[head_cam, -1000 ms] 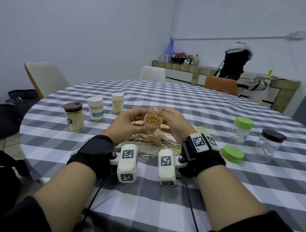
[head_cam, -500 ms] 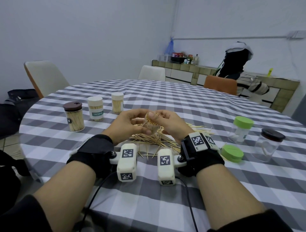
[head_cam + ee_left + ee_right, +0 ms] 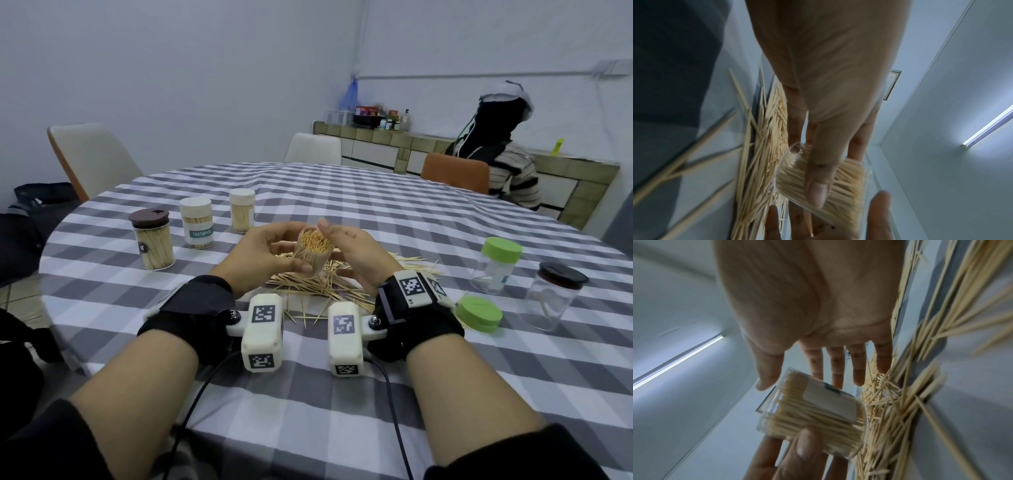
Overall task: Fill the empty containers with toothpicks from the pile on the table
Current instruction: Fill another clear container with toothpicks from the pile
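Note:
My left hand (image 3: 279, 251) grips a clear container (image 3: 313, 253) packed with toothpicks, its open mouth tilted toward me. The left thumb (image 3: 817, 181) lies across the container's wall (image 3: 846, 186). Beside the container, my right hand (image 3: 342, 246) has straight fingers (image 3: 837, 365), with one fingertip at the far rim, and it holds nothing. The container (image 3: 813, 408) hangs just above the loose toothpick pile (image 3: 322, 286), which spreads on the checked tablecloth between my wrists.
Three filled, lidded containers stand at the left: a brown-lidded (image 3: 152, 240) and two white-lidded (image 3: 198, 222) (image 3: 242, 210). At the right are a green-lidded jar (image 3: 496, 265), a loose green lid (image 3: 479, 313) and a dark-lidded jar (image 3: 551, 298). A person (image 3: 503, 168) sits beyond the table.
Half a second ago the right fingers lay over the container's mouth. They have since drawn back to its rim, so the toothpick tips show again. The left hand has kept hold of the container.

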